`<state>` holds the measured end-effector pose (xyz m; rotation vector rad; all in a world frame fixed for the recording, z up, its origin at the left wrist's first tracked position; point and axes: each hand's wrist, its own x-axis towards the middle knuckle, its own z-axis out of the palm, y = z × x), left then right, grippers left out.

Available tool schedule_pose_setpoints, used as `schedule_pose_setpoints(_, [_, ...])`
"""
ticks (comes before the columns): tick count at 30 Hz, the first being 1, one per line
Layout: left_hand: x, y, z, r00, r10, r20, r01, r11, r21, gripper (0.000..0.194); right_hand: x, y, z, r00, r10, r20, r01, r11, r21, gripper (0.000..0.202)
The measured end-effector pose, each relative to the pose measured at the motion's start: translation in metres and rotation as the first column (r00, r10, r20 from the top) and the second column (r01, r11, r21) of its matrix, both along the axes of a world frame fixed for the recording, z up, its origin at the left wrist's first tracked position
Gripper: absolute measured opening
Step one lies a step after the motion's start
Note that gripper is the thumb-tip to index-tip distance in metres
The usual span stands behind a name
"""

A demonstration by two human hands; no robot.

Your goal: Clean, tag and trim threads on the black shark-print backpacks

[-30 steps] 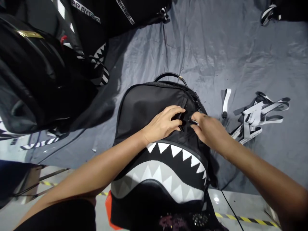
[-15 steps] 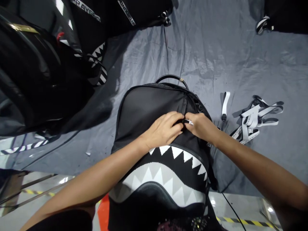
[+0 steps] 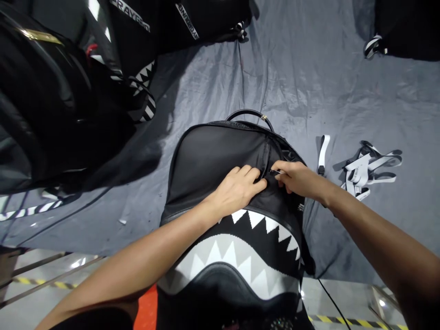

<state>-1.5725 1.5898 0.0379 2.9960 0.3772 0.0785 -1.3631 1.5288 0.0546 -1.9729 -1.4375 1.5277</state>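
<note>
A black backpack (image 3: 213, 151) with a white and grey shark-mouth print stands upright in front of me, its top handle raised. My left hand (image 3: 237, 190) lies on the front panel above the teeth, its fingers curled at a dark fold or zipper beside the vertical seam. Just right of it, my right hand (image 3: 295, 178) pinches a small, thin strap or pull with a light edge, close to the seam. The two hands are slightly apart.
A white looped strap (image 3: 323, 149) and a pile of white and black straps (image 3: 360, 172) lie on the grey cloth (image 3: 292, 82) at the right. More black backpacks (image 3: 68, 114) crowd the left and top left; another dark bag (image 3: 409, 32) is at the top right.
My right hand has moved a little to the right, away from my left hand, with the small pull between its fingers. The whole view has shifted slightly.
</note>
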Motion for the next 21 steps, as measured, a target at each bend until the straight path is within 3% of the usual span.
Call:
schedule_pose_setpoints(5, [-0.008,0.004,-0.018,0.982,0.019,0.188,-0.004,0.997,-0.077,0.018,0.008,0.008,0.006,0.965,0.016,-0.263,-0.049,0.991,-0.121,0.022])
schedule_pose_setpoints(12, [-0.005,0.003,-0.021,0.980,0.011,0.199,0.003,0.998,-0.070,0.018,0.017,0.009,0.009,0.855,-0.071,-0.514,-0.010,0.988,-0.153,0.019])
schedule_pose_setpoints(16, [-0.004,0.001,-0.020,0.980,0.010,0.200,0.001,0.998,-0.056,0.016,0.016,0.013,0.012,0.827,-0.137,-0.544,0.023,0.977,-0.211,0.020])
schedule_pose_setpoints(21, [-0.004,0.001,-0.021,0.981,0.007,0.194,0.003,0.999,-0.051,0.016,0.015,0.011,0.014,0.844,-0.152,-0.514,0.072,0.982,-0.173,0.015])
